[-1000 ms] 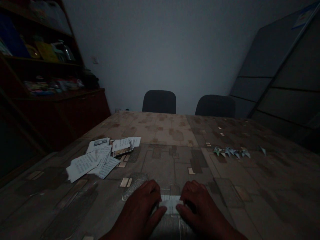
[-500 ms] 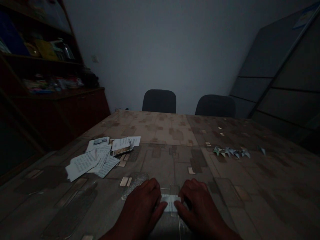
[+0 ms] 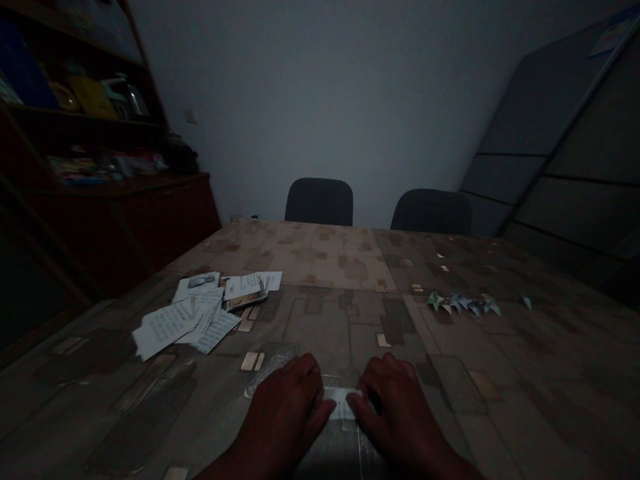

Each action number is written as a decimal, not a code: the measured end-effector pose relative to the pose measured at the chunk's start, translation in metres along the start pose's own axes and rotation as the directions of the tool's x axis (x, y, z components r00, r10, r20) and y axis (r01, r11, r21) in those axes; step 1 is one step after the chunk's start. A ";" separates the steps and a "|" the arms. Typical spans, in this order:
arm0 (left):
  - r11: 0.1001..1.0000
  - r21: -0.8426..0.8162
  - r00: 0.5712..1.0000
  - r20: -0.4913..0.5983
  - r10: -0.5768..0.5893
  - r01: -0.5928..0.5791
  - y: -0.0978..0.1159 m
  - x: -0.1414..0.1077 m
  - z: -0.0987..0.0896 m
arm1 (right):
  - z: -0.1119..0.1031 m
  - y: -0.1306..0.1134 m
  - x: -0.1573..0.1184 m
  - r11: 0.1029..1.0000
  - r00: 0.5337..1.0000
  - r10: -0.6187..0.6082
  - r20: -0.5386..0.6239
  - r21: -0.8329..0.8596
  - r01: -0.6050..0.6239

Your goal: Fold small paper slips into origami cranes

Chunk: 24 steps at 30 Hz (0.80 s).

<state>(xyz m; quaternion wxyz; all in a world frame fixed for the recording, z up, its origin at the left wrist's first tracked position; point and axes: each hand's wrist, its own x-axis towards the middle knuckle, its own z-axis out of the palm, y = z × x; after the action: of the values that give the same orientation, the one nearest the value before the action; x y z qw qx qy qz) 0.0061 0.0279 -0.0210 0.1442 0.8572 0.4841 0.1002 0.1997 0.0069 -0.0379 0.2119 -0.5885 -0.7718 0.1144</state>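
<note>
The patterned surface (image 3: 330,320) spreads across most of the view, with two dark chairs (image 3: 319,202) at its far edge. On the left of it lies a loose, overlapping pile of printed sheets (image 3: 167,327), well apart from the hands; on the right, farther off, is a row of small folded paper pieces (image 3: 473,307), one of them a little away from the rest. Nearest the wearer, the left hand (image 3: 293,407) and the right hand (image 3: 395,403) face each other with fingers curled, each pinching one end of the same paper strip (image 3: 342,403).

The strip should be very light, thin and bendy, crisp enough to take a crease yet easy to crumple or tear if pulled hard. It is probably not slippery, and is best held by its two short ends, thumb on the near face and fingertips behind, with light, even pressure.

It lies directly between the two hands, low in the middle of the view; both thumbs overlap its face, their tips close but apart, leaving only its middle bare. Its ends are hidden by the fingers, and whether it touches the surface is hard to tell
</note>
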 end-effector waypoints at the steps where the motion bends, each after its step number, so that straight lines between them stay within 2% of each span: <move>1: 1.000 0.003 1.000 0.001 -0.003 0.003 0.000 0.000 0.000 | 0.001 0.000 0.000 1.000 1.000 0.002 -0.004 -0.005 -0.002; 11: 1.000 -0.018 1.000 -0.024 -0.002 0.002 0.000 0.002 -0.001 | 0.001 -0.001 0.001 1.000 1.000 0.013 -0.003 -0.026 -0.013; 14: 0.999 -0.044 0.998 -0.068 0.009 -0.012 -0.005 0.000 0.003 | 0.002 0.000 0.000 1.000 1.000 0.006 -0.024 0.006 -0.006; 17: 0.990 0.033 0.979 -0.144 0.144 -0.141 -0.014 -0.003 0.013 | 0.004 0.002 0.000 1.000 0.999 0.003 -0.046 0.021 -0.002; 19: 0.943 0.172 0.935 -0.168 0.312 -0.284 -0.018 -0.005 0.023 | 0.005 0.003 0.000 1.000 0.999 0.000 -0.054 0.022 0.001; 24: 0.888 0.242 0.867 -0.227 0.444 -0.391 -0.018 -0.008 0.035 | 0.004 0.002 0.001 1.000 0.998 0.004 -0.057 0.014 -0.004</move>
<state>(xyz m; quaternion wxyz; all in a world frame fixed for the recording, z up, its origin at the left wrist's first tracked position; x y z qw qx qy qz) -0.0017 0.0251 -0.0606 -0.0313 0.9289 0.3089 0.2017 0.1992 0.0085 -0.0425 0.2378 -0.5915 -0.7634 0.1035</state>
